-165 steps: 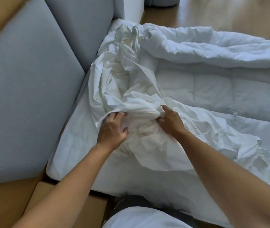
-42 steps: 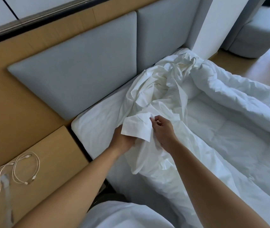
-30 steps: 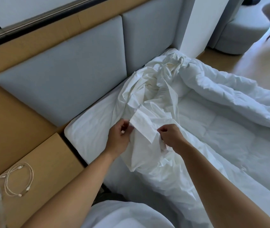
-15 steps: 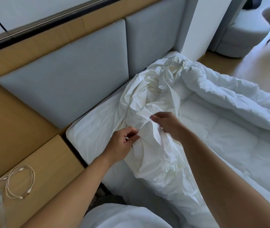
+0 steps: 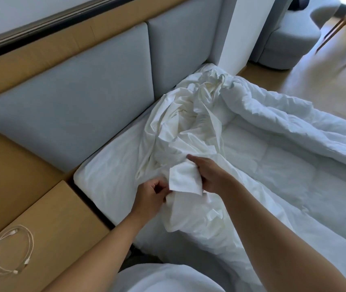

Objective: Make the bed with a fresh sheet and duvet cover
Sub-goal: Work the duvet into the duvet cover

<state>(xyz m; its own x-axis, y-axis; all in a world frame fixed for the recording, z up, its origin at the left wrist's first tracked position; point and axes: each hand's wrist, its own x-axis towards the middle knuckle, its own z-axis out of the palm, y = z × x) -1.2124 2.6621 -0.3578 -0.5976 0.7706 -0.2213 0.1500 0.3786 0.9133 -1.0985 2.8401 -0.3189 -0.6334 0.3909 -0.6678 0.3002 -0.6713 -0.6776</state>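
At the near left a coiled white cable [image 5: 13,251] lies on the wooden nightstand [image 5: 47,224], which stands just beside the bed. Beyond it the grey padded headboard [image 5: 73,114] runs back along the left, and the white sheet [image 5: 108,175] lies over the mattress at its foot, a little wrinkled. Your left hand [image 5: 150,197] is next, fingers curled in tight and pinching a fold of the duvet cover [image 5: 184,127]. The cover itself sits in a crumpled white heap on the sheet, stretching from your hands to the far end of the headboard. Your right hand [image 5: 212,175], close beside the left one, grips one corner of that cover: the corner flap hangs over your curled fingers while the forefinger lies straight along the top. To the right the quilted duvet [image 5: 283,127] is spread across the bed, its far edge rolled up in a thick ridge. Past it, far right, a grey armchair [image 5: 290,43] stands on the wooden floor [image 5: 325,85]
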